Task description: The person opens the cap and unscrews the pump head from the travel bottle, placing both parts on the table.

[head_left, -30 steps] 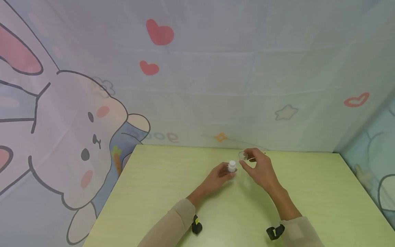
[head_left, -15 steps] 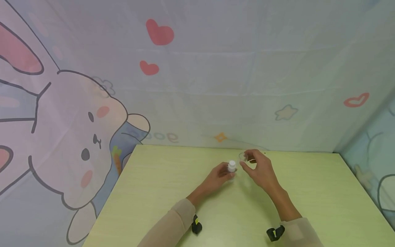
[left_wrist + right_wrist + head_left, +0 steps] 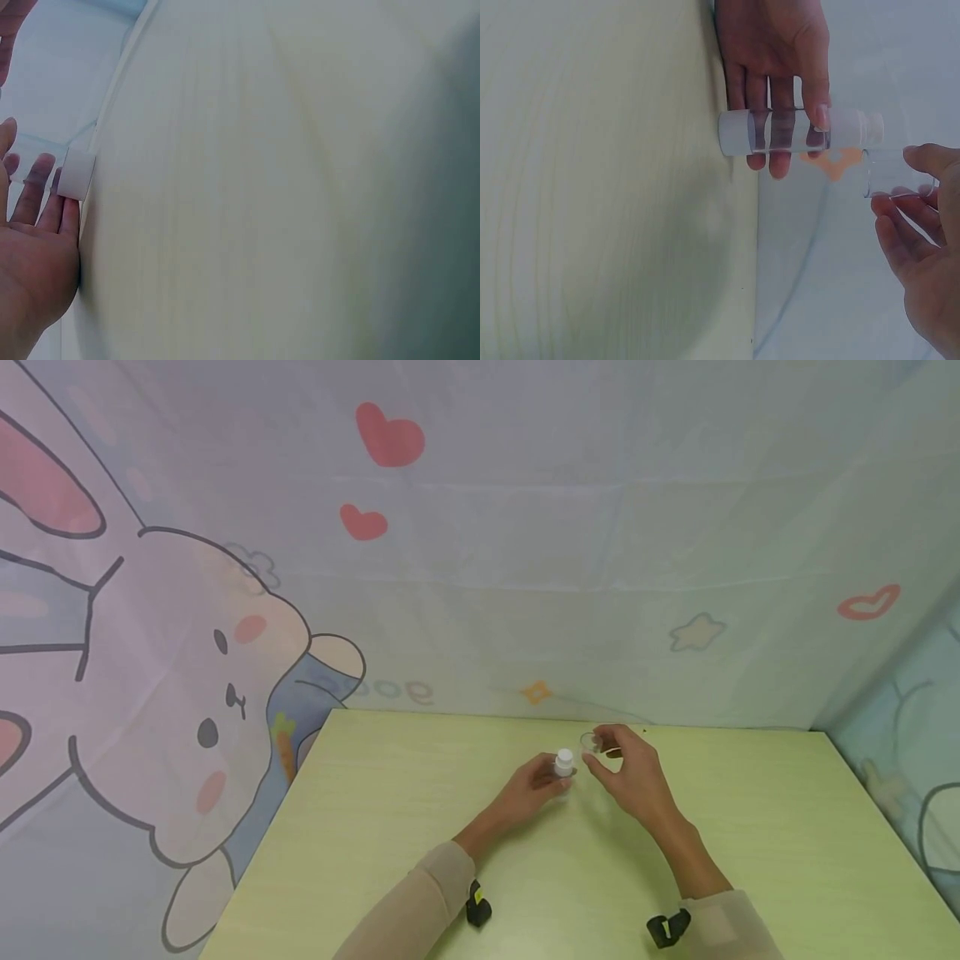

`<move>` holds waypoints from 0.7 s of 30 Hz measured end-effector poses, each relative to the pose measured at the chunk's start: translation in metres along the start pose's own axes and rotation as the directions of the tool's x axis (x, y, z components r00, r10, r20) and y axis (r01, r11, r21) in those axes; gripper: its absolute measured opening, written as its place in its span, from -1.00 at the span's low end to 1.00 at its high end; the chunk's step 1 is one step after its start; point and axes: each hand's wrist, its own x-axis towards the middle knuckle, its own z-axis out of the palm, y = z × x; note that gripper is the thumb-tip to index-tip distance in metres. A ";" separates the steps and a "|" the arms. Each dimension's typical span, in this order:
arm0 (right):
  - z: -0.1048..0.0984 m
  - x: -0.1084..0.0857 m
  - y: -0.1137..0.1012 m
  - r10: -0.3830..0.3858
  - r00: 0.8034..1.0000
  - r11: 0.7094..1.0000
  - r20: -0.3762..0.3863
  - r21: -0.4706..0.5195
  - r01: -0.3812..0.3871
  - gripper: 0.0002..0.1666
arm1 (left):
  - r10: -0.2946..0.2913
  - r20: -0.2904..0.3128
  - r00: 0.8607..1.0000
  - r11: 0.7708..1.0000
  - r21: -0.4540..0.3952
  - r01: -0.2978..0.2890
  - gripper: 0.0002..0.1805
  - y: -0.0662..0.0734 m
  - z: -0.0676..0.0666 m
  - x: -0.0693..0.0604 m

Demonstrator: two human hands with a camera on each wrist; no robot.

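In the head view my left hand (image 3: 527,793) grips a small upright bottle (image 3: 564,763) with a white top. The right wrist view shows this bottle as a clear cylinder with a white base (image 3: 735,133) and a white upper part (image 3: 851,126). My right hand (image 3: 636,775) pinches a clear round cap (image 3: 900,172) between thumb and fingers. The cap is close beside the bottle's top, slightly higher and to the right. In the left wrist view, the fingers of my left hand (image 3: 37,262) stand behind the white base (image 3: 76,174).
Both hands are over the far part of a pale yellow-green table (image 3: 390,793). Behind its back edge hangs a printed cloth (image 3: 510,552) with a rabbit and hearts. Black straps (image 3: 478,906) sit by both sleeves.
Almost nothing differs. Both hands keep their hold on the bottle and the cap, and the cap sits a touch lower in the picture than before.
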 end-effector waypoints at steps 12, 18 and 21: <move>0.001 -0.003 0.002 0.017 1.000 1.000 0.006 -0.002 -0.017 -0.53 | 0.002 0.005 1.000 1.000 0.001 -0.002 -0.62 0.003 0.000 -0.001; 0.002 -0.003 0.003 0.013 1.000 1.000 0.012 -0.006 -0.013 -0.53 | -0.004 -0.004 1.000 1.000 0.000 0.004 -0.62 0.004 0.001 -0.001; 0.002 -0.004 0.002 0.017 1.000 1.000 0.015 -0.005 -0.017 -0.53 | -0.006 -0.005 1.000 1.000 -0.001 0.006 -0.61 0.003 0.001 -0.001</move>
